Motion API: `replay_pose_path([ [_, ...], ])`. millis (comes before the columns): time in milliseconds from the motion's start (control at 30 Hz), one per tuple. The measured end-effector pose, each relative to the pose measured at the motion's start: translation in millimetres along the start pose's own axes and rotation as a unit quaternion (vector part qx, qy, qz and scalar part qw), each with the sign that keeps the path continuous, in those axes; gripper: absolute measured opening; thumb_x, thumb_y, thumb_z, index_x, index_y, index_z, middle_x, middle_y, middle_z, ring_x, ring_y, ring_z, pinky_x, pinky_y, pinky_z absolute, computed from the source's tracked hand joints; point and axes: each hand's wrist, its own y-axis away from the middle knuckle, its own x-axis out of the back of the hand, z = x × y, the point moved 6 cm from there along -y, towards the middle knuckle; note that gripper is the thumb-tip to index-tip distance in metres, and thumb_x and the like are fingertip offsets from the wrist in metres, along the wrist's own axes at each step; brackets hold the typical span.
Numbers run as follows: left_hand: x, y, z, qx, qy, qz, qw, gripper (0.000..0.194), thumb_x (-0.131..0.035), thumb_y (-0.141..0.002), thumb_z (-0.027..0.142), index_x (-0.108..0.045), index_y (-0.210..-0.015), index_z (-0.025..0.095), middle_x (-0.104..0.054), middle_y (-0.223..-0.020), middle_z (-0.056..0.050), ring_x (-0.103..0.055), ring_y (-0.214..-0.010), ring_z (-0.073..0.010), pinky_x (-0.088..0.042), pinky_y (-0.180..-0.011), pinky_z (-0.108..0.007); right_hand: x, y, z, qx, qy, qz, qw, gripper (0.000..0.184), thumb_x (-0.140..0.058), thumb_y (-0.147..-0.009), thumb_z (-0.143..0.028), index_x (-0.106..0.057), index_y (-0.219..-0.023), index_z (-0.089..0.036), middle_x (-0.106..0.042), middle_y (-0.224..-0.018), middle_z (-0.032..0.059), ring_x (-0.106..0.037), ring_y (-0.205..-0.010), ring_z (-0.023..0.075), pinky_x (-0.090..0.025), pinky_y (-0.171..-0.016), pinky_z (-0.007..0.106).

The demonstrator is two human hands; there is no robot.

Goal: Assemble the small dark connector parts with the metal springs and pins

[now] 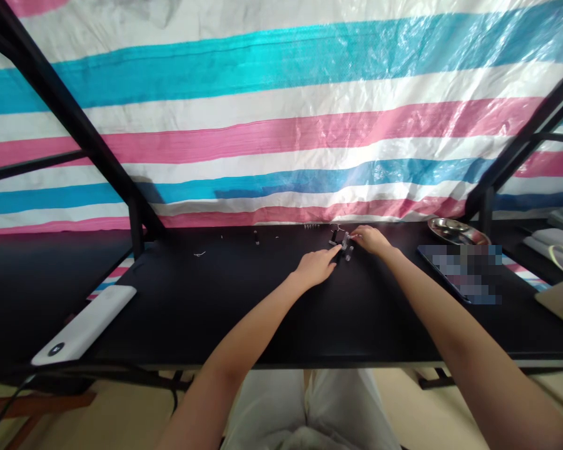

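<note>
Both my arms reach forward over a black table [244,312]. My left hand [316,265] lies palm down with its fingers together, the fingertips touching a small cluster of dark and grey parts [343,245]. My right hand [370,239] is just right of the cluster, fingers pinched on a small part at its edge; the part is too small to name. A thin wire loop sticks up behind the cluster.
A white power bank [85,326] with a cable lies at the table's left front. A metal dish [456,229] and a dark tablet [464,272] sit at the right. Small dark pieces [256,237] stand near the back edge. A striped tarp hangs behind, with black frame bars at both sides.
</note>
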Motion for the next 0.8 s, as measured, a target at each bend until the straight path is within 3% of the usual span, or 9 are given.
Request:
replay_pose_path([
  [133, -16.6, -9, 0, 0.011, -0.036, -0.029, 0.999, 0.056, -0.050, -0.080, 0.027, -0.036, -0.134, 0.032, -0.060, -0.106, -0.006, -0.061, -0.088, -0.0217, -0.045, -0.076, -0.030, 3, 7, 11, -0.029, 0.019, 0.010, 0.999, 0.021, -0.049, -0.083, -0.023, -0.068, -0.089, -0.015, -0.064, -0.093, 0.0094, -0.057, -0.090, 0.0206, -0.043, -0.078, 0.028],
  [233, -21.4, -14, -1, 0.018, -0.041, -0.016, 0.999, 0.049, -0.049, -0.082, 0.026, -0.042, -0.130, 0.031, -0.060, -0.106, -0.007, -0.062, -0.086, -0.0216, -0.045, -0.075, -0.030, 1, 11, 19, -0.064, 0.010, -0.006, 0.998, 0.020, -0.049, -0.083, -0.023, -0.066, -0.089, -0.014, -0.063, -0.092, 0.0099, -0.059, -0.082, 0.0181, -0.044, -0.073, 0.026],
  [433, -16.0, -12, -3, 0.006, -0.044, 0.050, 0.998, 0.025, -0.047, -0.085, 0.033, -0.063, -0.102, 0.026, -0.063, -0.094, -0.005, -0.061, -0.081, -0.0193, -0.043, -0.069, -0.027, -1, 17, 26, -0.114, 0.032, -0.064, 0.991, 0.016, -0.051, -0.080, -0.020, -0.064, -0.087, -0.015, -0.063, -0.095, 0.0125, -0.060, -0.082, 0.0204, -0.043, -0.070, 0.027],
  [533, -6.3, -4, -10, 0.011, 0.001, 0.079, 0.997, 0.021, -0.052, -0.081, 0.034, -0.066, -0.094, 0.025, -0.064, -0.089, -0.003, -0.059, -0.074, -0.0154, -0.042, -0.066, -0.025, 11, 17, 23, -0.125, 0.030, -0.060, 0.990, 0.012, -0.052, -0.077, -0.016, -0.063, -0.081, -0.014, -0.063, -0.091, 0.0139, -0.059, -0.080, 0.0218, -0.043, -0.071, 0.029],
  [600, 3.6, 4, -18, 0.020, 0.059, 0.099, 0.993, 0.020, -0.057, -0.078, 0.034, -0.067, -0.092, 0.025, -0.064, -0.085, -0.001, -0.057, -0.068, -0.0123, -0.042, -0.064, -0.023, 34, 17, 13, -0.121, 0.000, 0.007, 0.993, 0.010, -0.051, -0.076, -0.015, -0.061, -0.077, -0.014, -0.062, -0.087, 0.0139, -0.058, -0.080, 0.0221, -0.044, -0.071, 0.031],
  [667, 14.7, 13, -25, 0.034, 0.124, 0.120, 0.984, 0.019, -0.059, -0.076, 0.033, -0.068, -0.090, 0.023, -0.065, -0.083, -0.001, -0.054, -0.060, -0.0096, -0.042, -0.061, -0.022, 67, 23, -7, -0.093, -0.061, 0.129, 0.985, 0.009, -0.051, -0.077, -0.017, -0.059, -0.078, -0.014, -0.060, -0.083, 0.0124, -0.057, -0.081, 0.0215, -0.044, -0.073, 0.032],
  [733, 25.2, 24, -33, 0.062, 0.187, 0.145, 0.970, 0.021, -0.061, -0.074, 0.033, -0.068, -0.089, 0.021, -0.065, -0.081, -0.002, -0.050, -0.052, -0.0075, -0.042, -0.056, -0.022, 98, 35, -34, -0.074, -0.156, 0.238, 0.956, 0.012, -0.054, -0.077, -0.023, -0.057, -0.084, -0.014, -0.059, -0.082, 0.0094, -0.056, -0.074, 0.0186, -0.046, -0.069, 0.032],
  [800, 32.4, 34, -42, 0.103, 0.250, 0.168, 0.948, 0.024, -0.062, -0.072, 0.034, -0.068, -0.090, 0.019, -0.066, -0.080, -0.002, -0.047, -0.046, -0.0056, -0.041, -0.051, -0.021, 119, 51, -65, -0.066, -0.271, 0.322, 0.905, 0.019, -0.052, -0.081, -0.032, -0.054, -0.092, -0.016, -0.058, -0.078, 0.0054, -0.055, -0.067, 0.0152, -0.047, -0.062, 0.029],
])
